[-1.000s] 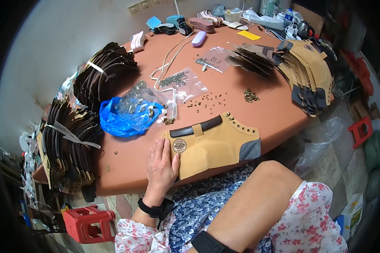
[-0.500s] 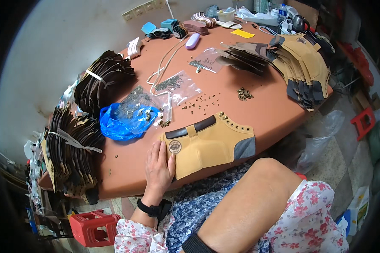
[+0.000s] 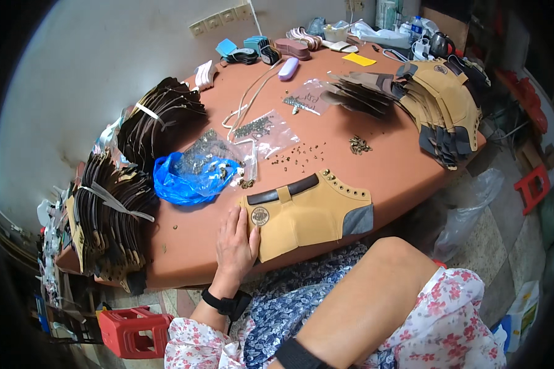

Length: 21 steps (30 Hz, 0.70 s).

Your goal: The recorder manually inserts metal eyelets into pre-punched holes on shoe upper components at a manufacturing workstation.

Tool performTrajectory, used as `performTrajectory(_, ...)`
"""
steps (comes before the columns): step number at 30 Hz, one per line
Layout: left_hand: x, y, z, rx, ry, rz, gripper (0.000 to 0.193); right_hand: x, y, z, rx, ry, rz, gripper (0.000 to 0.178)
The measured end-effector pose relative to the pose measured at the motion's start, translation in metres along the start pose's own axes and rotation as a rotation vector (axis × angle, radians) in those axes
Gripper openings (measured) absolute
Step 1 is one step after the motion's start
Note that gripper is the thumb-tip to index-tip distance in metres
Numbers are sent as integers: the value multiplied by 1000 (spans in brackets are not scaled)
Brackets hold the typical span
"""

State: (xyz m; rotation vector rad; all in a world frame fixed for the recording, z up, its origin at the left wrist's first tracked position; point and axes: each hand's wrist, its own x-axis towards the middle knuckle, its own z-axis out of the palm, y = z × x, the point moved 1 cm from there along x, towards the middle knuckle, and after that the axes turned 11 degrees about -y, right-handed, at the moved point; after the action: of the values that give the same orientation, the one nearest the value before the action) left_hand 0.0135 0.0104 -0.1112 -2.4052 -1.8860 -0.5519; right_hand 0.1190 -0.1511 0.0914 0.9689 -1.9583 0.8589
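A tan shoe upper (image 3: 308,221) lies flat along the table's near edge. It has a dark brown collar strip (image 3: 283,189), a round dark emblem (image 3: 260,216), a row of brass eyelets (image 3: 346,186) at its upper right and a grey patch (image 3: 357,219). My left hand (image 3: 235,243) is open, its stretched fingers resting flat on the upper's left end beside the emblem. My right forearm (image 3: 363,295) is bent back across the bottom of the picture, with a black band at the wrist; the right hand is out of sight.
Loose brass eyelets (image 3: 359,145) lie in a small heap, others scattered beside it. A blue plastic bag (image 3: 181,184) and clear bags (image 3: 271,132) of small parts sit mid-table. Bundled dark pieces (image 3: 108,209) stack at left, tan uppers (image 3: 443,92) at far right. A red stool (image 3: 132,329) stands below.
The whole view has shifted slightly, so the table things sit a little lower and to the right. My right wristband shows more. The left hand stays on the shoe upper.
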Motion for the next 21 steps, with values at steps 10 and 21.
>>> performTrajectory(10,-1,1,2,-23,18,14,48,-5,-1,7,84,33,41,15)
performTrajectory(21,-6,-3,2,5,26,-5,48,-9,-2,9,220,-15,119,20)
